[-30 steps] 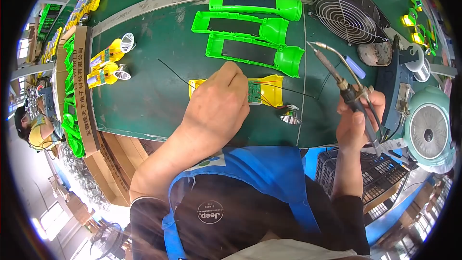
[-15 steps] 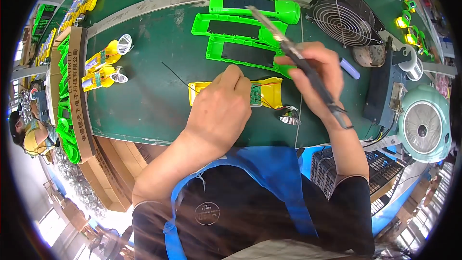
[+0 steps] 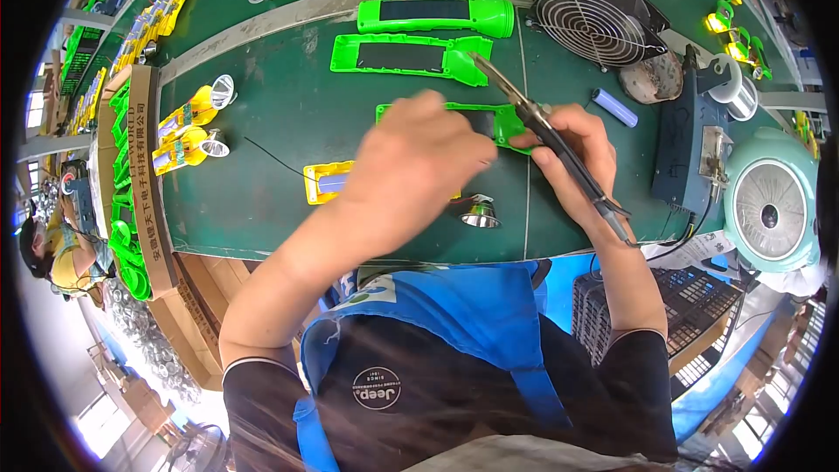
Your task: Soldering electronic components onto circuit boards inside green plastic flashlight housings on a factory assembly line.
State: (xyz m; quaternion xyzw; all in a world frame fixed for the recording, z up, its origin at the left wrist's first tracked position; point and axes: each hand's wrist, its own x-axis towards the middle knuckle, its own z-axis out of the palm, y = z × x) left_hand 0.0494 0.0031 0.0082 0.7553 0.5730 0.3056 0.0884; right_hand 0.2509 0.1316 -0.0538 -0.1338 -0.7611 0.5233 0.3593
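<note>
My left hand (image 3: 419,157) hovers back-up over the green mat, between a yellow flashlight half (image 3: 323,182) and a green flashlight shell (image 3: 505,125). It covers the middle of both, and its fingers are hidden. My right hand (image 3: 572,153) grips a soldering iron (image 3: 533,118) like a pen. The iron's tip points up-left over the end of a second green shell (image 3: 411,54). A silver reflector cup (image 3: 479,211) lies just below my left hand. A thin black wire (image 3: 271,156) trails left from the yellow half.
A closed green flashlight (image 3: 437,16) lies farther back. A black fan (image 3: 599,17), blue battery (image 3: 614,107), soldering station (image 3: 690,153) and teal fan (image 3: 769,205) stand to the right. At left are yellow flashlights (image 3: 188,135) and a cardboard box (image 3: 144,175). Another person (image 3: 52,249) works far left.
My right hand brought the soldering iron from the right side to over the green shells. My left hand rose off the yellow half and shifted right and back.
</note>
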